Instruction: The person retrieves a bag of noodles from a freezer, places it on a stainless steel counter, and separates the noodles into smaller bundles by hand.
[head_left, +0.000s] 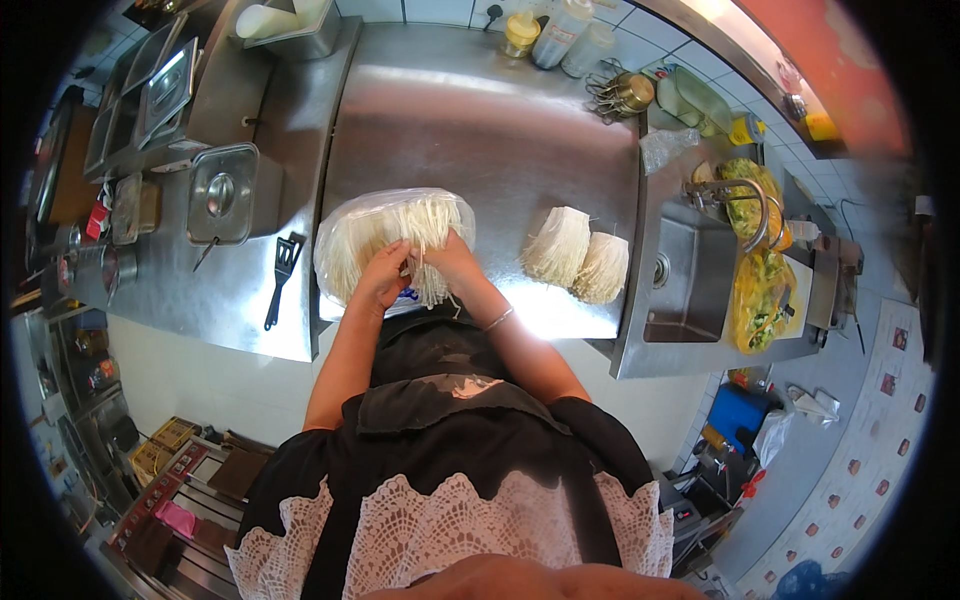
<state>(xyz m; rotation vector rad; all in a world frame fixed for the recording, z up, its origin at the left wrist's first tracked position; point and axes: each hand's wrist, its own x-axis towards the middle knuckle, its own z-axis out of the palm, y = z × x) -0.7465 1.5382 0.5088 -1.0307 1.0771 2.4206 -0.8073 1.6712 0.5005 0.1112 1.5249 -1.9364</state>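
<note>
Thin white enoki mushrooms fill a clear plastic bag (330, 232) at the near edge of the steel counter. My left hand (388, 271) and my right hand (450, 261) both grip one clump of enoki mushrooms (429, 221) over the bag's open side. Its strands fan out above my fingers and hang down between my hands. Part of the clump is hidden by my fingers. To the right, two enoki bundles (561, 246) lie side by side on the bare steel, their cut bases facing away from me.
A lidded steel container (225, 195) and a black slotted spatula (283, 281) are on the left counter. A sink (686, 277) with a curved faucet (757, 202) is at right, beside yellow bags of vegetables (761, 300). Squeeze bottles (559, 34) and wire-handled strainers (622, 94) line the back wall.
</note>
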